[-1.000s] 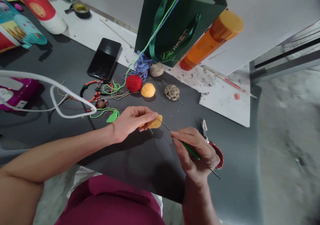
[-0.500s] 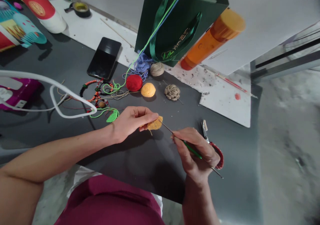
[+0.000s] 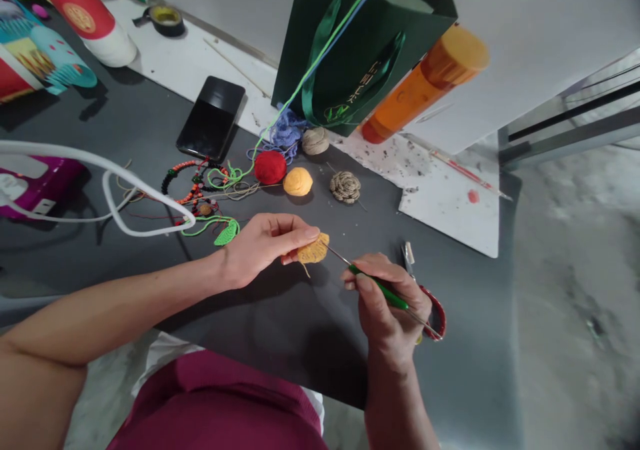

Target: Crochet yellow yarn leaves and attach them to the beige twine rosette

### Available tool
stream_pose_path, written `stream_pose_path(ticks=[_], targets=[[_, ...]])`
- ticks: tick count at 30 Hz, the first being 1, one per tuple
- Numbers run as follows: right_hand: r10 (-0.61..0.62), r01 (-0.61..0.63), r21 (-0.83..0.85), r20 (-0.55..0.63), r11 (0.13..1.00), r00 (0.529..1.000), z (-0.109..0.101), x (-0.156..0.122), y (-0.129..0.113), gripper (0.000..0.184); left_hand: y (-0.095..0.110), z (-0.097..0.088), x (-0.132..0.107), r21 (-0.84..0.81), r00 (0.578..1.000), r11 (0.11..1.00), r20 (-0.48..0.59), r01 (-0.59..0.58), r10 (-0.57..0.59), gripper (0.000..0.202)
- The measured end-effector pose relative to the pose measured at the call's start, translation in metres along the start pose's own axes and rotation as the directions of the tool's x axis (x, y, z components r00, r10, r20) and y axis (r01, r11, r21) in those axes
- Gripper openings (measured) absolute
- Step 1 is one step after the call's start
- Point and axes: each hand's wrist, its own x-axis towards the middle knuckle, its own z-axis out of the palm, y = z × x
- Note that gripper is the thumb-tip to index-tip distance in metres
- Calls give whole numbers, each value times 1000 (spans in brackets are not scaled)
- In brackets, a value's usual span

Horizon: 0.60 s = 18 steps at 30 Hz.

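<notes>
Near the middle of the frame the left hand (image 3: 260, 247) has its grip closed on a small yellow crochet piece (image 3: 314, 250), pinched between thumb and forefinger just above the dark bench (image 3: 280, 330). To the lower right, the right hand (image 3: 387, 307) has its grip closed round a green-handled crochet hook (image 3: 380, 291), whose metal tip reaches up-left to the piece's edge. Red-handled scissors (image 3: 439, 313) lie on the bench, partly hidden by that hand. Higher in the frame a red yarn ball (image 3: 270, 167), an orange yarn ball (image 3: 298, 181) and a coiled twine knot (image 3: 345, 187) sit in a row. A black phone (image 3: 211, 118) lies to their upper left.
</notes>
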Motion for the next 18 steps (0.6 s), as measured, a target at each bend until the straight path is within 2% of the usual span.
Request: stream_pose_path(ticks=[4,10,18], targets=[[-4,4,21,1,1000,1000,1,0,1,23,0,0,-1,11,1000,1000,7,-7,7,35],[-60,60,-34,-1,998,998,3,-1,2,27,2,1,-2,45,999,999,-16,-28,29,33],[-9,10,40,-22,999,1000,8,-5,5,23,-5,3,0,-73,999,996,-14,-52,51,37]])
